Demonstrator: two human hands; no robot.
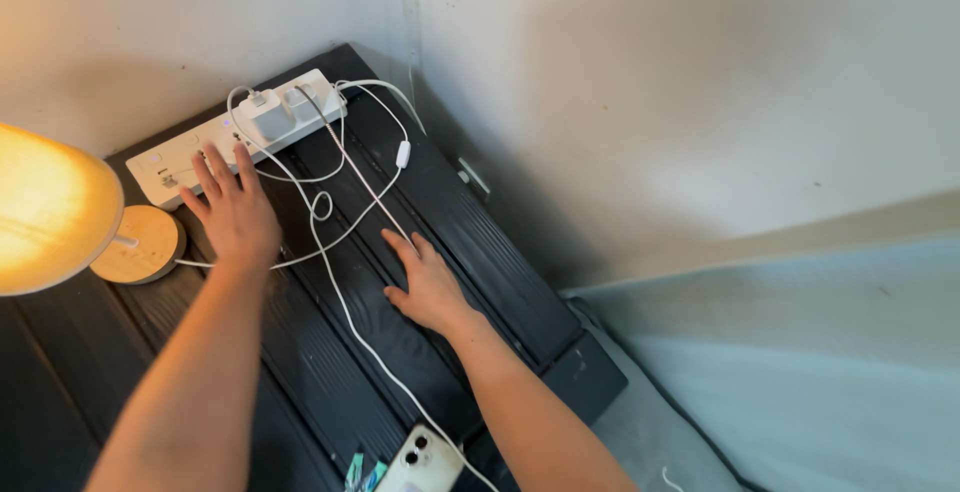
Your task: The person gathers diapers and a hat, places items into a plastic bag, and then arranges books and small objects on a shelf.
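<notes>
A white power strip (210, 137) lies along the back of a black slatted bedside table (330, 372), with two white plugs (285, 107) in its right end. My left hand (232, 207) lies flat with fingers spread, its fingertips touching the strip's front edge. My right hand (425, 277) rests palm down on the table slats, fingers apart, holding nothing. White cables (335, 202) loop between the two hands, one with an inline switch (403, 154).
A lit lamp with a yellow shade (45, 207) and round wooden base (140, 244) stands at the left. A white phone (422, 462) lies at the table's near edge, a cable running to it. Walls close in behind; light bedding (800, 372) lies to the right.
</notes>
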